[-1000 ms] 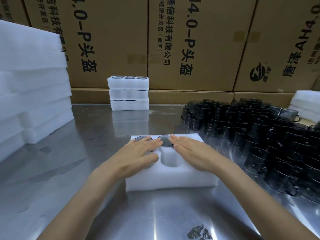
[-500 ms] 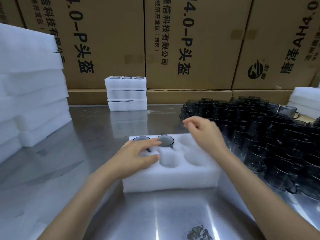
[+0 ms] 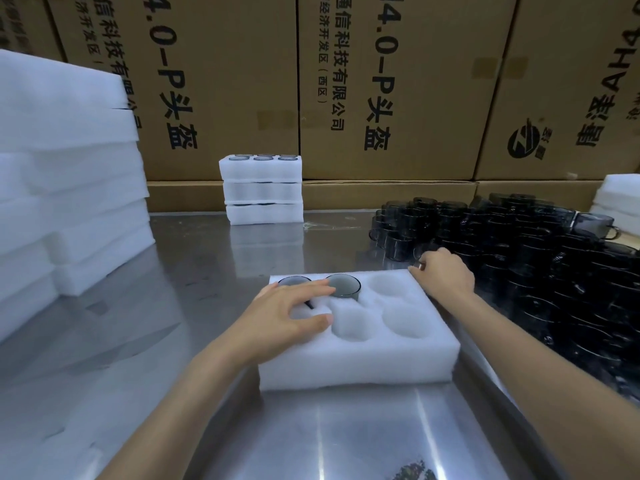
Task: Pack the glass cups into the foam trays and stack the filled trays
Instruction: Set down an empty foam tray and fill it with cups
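Glass cups: two seated, four wells bare

Glass cups (image 3: 540, 258), dark, massed on the counter (image 3: 194, 358) at right. Foam tray (image 3: 363, 362) in front of the person, six wells: one cup (image 3: 343, 286) in the far middle well, another (image 3: 293, 280) far left, partly under the fingers. Left hand (image 3: 287, 317) lies flat on the tray's left part, fingers straight, gripping nothing. Right hand (image 3: 443, 273) at the tray's far right corner, against the nearest loose cups, fingers curled; whether it holds one, cannot tell. Three filled trays (image 3: 263, 190) stacked at the back before cardboard cartons (image 3: 381, 84). Empty foam stack (image 3: 65, 188) at left
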Demonstrator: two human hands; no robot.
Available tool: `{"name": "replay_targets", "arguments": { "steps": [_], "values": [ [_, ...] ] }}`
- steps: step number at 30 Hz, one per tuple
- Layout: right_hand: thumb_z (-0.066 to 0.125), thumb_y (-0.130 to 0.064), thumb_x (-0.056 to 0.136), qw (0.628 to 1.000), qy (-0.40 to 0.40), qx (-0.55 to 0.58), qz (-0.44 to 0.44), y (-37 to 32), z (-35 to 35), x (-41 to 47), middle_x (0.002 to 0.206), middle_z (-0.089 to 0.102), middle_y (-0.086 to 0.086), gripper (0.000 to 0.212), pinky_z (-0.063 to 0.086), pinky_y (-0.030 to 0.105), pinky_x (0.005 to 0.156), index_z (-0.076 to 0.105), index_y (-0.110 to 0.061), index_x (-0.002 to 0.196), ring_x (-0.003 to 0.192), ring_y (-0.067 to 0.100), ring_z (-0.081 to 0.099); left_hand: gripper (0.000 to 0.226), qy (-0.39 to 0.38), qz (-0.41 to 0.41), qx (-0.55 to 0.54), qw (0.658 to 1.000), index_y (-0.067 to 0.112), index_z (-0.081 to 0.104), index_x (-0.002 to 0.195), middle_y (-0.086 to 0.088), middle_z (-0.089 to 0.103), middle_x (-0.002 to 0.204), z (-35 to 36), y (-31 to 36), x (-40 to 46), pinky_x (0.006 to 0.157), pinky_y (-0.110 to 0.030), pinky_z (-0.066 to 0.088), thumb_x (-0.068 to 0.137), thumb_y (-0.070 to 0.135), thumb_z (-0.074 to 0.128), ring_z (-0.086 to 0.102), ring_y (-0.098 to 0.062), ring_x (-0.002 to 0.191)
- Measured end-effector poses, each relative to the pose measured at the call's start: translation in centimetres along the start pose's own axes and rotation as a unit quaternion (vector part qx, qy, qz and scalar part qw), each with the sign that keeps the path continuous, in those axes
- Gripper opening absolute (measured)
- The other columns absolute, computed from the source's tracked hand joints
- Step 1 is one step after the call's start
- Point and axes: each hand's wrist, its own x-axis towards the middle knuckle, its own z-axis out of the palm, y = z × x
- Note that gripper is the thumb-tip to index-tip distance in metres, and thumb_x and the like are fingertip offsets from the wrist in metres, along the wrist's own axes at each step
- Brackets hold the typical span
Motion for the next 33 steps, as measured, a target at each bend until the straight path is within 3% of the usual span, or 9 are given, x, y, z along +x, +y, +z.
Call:
{"name": "replay_targets", "arguments": {
  "steps": [5,8,10,13,15,20,28,33],
  "values": [
    [0.051,-0.026,0.096,0.996,0.053,0.058,-0.043,-0.2,-0.5,-2.3,0.093,0.065,0.004,0.020,0.050,0.036,0.069,0.068,-0.016,0.098,0.101,0.024,0.052,0.048,-0.001,0.021,0.010,1.000,0.044,0.048,0.131,0.036,0.033,0.141,0.0,0.1,-0.1,0.104,-0.013,0.005,0.084,0.053,0.051,0.020,0.017,0.130],
    [0.050,-0.027,0.097,0.976,0.144,0.125,-0.100,-0.5,-1.7,-3.6,0.087,0.060,-0.006,0.017,0.043,0.033,0.064,0.064,-0.018,0.095,0.099,0.020,0.048,0.040,-0.005,0.027,0.008,1.000,0.042,0.048,0.132,0.036,0.033,0.140,0.0,-0.1,-0.1,0.103,-0.012,0.004,0.093,0.040,0.055,0.014,0.033,0.115],
    [0.050,-0.026,0.097,0.949,0.181,0.217,-0.139,-1.0,-2.7,-4.5,0.079,0.055,-0.014,0.014,0.038,0.031,0.061,0.060,-0.020,0.091,0.093,0.017,0.046,0.040,-0.007,0.025,0.011,1.000,0.042,0.048,0.132,0.036,0.033,0.140,0.0,-0.1,-0.1,0.104,-0.012,0.004,0.093,0.039,0.055,0.015,0.033,0.114],
    [0.051,-0.024,0.095,0.910,0.165,0.331,-0.189,-2.0,-3.7,-5.9,0.081,0.058,-0.017,0.009,0.039,0.028,0.066,0.060,-0.024,0.095,0.088,0.014,0.045,0.040,-0.009,0.023,0.020,0.999,0.044,0.047,0.132,0.036,0.033,0.141,0.0,-0.1,-0.1,0.106,-0.014,0.003,0.093,0.039,0.054,0.020,0.029,0.116],
    [0.052,-0.023,0.094,0.919,0.130,0.291,-0.233,-2.3,-3.5,-6.6,0.084,0.060,-0.014,0.012,0.038,0.030,0.069,0.061,-0.025,0.102,0.087,0.015,0.044,0.040,-0.009,0.025,0.020,0.999,0.044,0.046,0.133,0.036,0.032,0.141,0.0,0.0,-0.1,0.107,-0.015,0.004,0.093,0.041,0.054,0.019,0.032,0.114],
    [0.046,-0.030,0.097,0.950,0.034,0.152,-0.271,-2.5,-3.1,-7.2,0.084,0.052,-0.013,0.020,0.043,0.039,0.075,0.055,-0.030,0.115,0.089,0.013,0.037,0.049,-0.008,0.023,0.036,0.999,0.044,0.045,0.134,0.033,0.032,0.143,-0.1,0.2,-0.1,0.110,-0.020,0.005,0.086,0.055,0.048,0.024,0.010,0.132],
    [0.043,-0.032,0.097,0.960,0.015,0.125,-0.249,-2.0,-4.0,-8.1,0.081,0.053,-0.011,0.016,0.040,0.034,0.067,0.055,-0.032,0.107,0.087,0.013,0.035,0.041,-0.003,0.014,0.032,0.999,0.045,0.046,0.132,0.034,0.032,0.141,-0.2,0.2,-0.2,0.099,-0.011,0.007,0.093,0.041,0.053,0.022,0.012,0.118],
    [0.042,-0.032,0.096,0.968,-0.008,0.124,-0.218,-2.3,-4.4,-8.1,0.085,0.056,-0.011,0.017,0.041,0.036,0.072,0.057,-0.034,0.106,0.091,0.014,0.037,0.042,-0.005,0.014,0.046,0.999,0.045,0.045,0.134,0.034,0.032,0.143,-0.2,0.3,-0.2,0.101,-0.015,0.010,0.093,0.043,0.052,0.021,0.005,0.132]
  ]
}}
